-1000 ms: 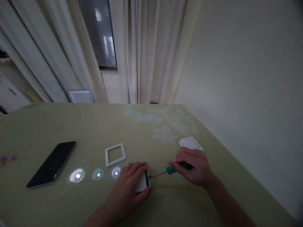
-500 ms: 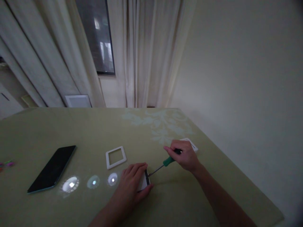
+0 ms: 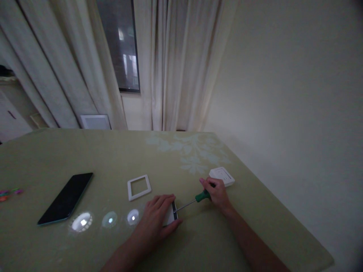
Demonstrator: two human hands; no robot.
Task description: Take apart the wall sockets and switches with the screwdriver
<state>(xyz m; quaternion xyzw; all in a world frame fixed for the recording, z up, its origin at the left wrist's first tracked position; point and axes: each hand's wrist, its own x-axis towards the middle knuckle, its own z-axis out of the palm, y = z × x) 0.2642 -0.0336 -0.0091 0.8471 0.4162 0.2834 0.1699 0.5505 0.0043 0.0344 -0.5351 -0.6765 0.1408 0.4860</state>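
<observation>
My left hand (image 3: 157,213) is closed around a small white wall-socket or switch unit (image 3: 169,217) with a dark strip along its right edge, and presses it on the table. Much of the unit is hidden under my fingers. In my right hand (image 3: 217,193) is a screwdriver with a green and black handle (image 3: 202,195). Its thin metal shaft (image 3: 185,206) slants down to the left, and the tip touches the dark edge of the unit. Behind my left hand lies a white square frame (image 3: 138,187). Just beyond my right hand sits a white wall socket (image 3: 222,175).
A black tablet (image 3: 66,198) lies on the left of the green-covered table (image 3: 113,158). Small colourful pieces (image 3: 10,193) are at the far left. Light reflections show near my left hand. A pale wall (image 3: 289,113) borders the table's right side, and curtains (image 3: 181,68) hang behind.
My right hand has lowered and the screwdriver lies flatter, its tip still at the unit. More of the white wall socket shows behind it. The view has shifted slightly.
</observation>
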